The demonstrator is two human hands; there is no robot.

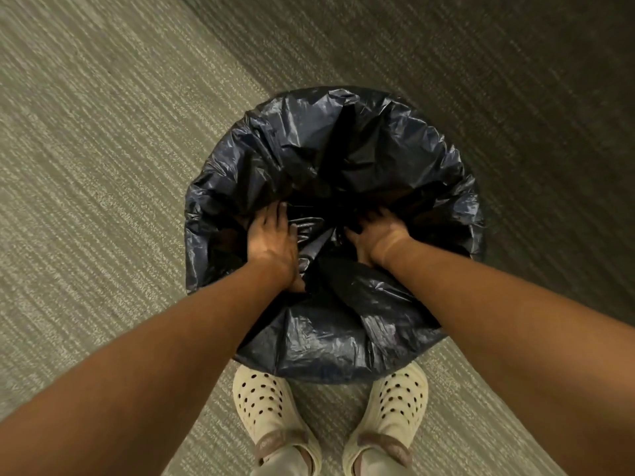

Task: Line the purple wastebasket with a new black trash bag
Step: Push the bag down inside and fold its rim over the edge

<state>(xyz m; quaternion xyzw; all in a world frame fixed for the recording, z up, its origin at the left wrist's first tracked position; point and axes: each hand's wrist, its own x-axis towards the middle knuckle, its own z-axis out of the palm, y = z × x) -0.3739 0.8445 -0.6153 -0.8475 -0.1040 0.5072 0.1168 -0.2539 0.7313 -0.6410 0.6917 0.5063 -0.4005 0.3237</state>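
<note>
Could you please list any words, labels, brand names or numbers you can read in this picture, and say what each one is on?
None can be read.
Black trash bag: plain wrinkled plastic, no print visible.
Cream clogs: the brown heel straps carry a faint mark, too blurred to read.
Carpet: woven pattern only, no text.

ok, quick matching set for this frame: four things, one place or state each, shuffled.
Things:
1. left hand
2. right hand
3. trash bag
4. clogs

Places or states:
A. on the carpet, near side of the bin
B. draped out over the bin's rim
C. inside the bag, left part of the opening
D. inside the bag, right part of the opening

Pairs: 1-C, 2-D, 3-B, 4-A
</note>
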